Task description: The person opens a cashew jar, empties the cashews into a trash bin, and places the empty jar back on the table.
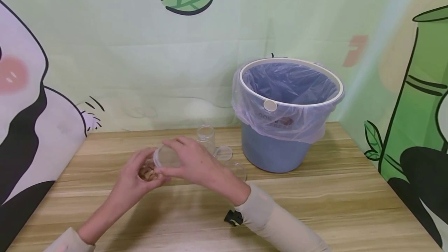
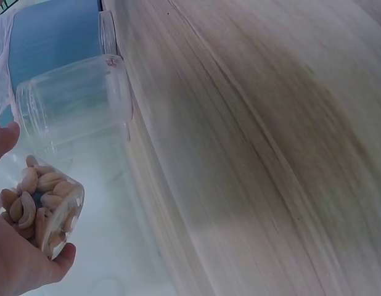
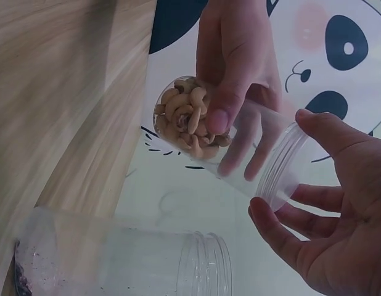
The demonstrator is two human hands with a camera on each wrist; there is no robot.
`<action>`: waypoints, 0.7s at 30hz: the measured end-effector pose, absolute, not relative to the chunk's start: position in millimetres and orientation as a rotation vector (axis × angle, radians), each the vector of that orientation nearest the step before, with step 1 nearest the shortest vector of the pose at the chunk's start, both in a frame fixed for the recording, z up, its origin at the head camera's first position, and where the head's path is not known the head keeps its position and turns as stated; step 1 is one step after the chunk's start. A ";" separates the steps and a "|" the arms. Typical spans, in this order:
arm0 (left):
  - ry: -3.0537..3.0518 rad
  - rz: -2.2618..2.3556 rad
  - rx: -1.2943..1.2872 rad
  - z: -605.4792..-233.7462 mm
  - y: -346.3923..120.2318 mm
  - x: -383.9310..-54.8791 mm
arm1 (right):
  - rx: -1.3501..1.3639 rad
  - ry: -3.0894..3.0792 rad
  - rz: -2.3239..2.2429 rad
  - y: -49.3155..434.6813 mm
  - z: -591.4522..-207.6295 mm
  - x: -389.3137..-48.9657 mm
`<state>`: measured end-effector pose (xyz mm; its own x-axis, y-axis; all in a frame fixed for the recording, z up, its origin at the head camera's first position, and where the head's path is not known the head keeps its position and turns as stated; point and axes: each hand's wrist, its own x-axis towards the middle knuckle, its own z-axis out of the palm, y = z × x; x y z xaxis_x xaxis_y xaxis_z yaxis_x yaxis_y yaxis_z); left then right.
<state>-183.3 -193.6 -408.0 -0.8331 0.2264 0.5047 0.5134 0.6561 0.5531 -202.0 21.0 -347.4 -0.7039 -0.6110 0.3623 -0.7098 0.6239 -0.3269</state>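
A clear jar [image 3: 240,169] with cashews [image 3: 184,117] at its bottom is held tilted above the table. My left hand [image 1: 131,178] wraps round its body, thumb and fingers on opposite sides. At the mouth, my right hand [image 1: 196,162] grips the threaded end with thumb and fingertips, where a pale round lid [image 1: 169,156] shows. The left wrist view has the cashews [image 2: 39,206] close by the palm, seen through the clear wall. Part of the jar is hidden behind my hands in the head view.
A blue bucket [image 1: 273,151] with a plastic liner stands at the back right. Left of it are an upright clear jar [image 1: 205,132] and a flat clear lid [image 1: 224,153]. Another clear container [image 1: 240,169] is partly behind my right forearm. A printed cloth [image 1: 140,61] backs the wooden table [image 1: 315,213].
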 end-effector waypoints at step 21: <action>-2.458 -0.948 -0.701 -398.0 -197.8 -185.4 | 1.376 -2.323 0.615 33.6 -349.1 -204.8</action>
<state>-185.4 -197.8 -398.0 -0.7882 0.3037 0.5352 0.5846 0.6415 0.4968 -204.8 33.6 -349.1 -0.4546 -0.7241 0.5187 -0.8859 0.4278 -0.1792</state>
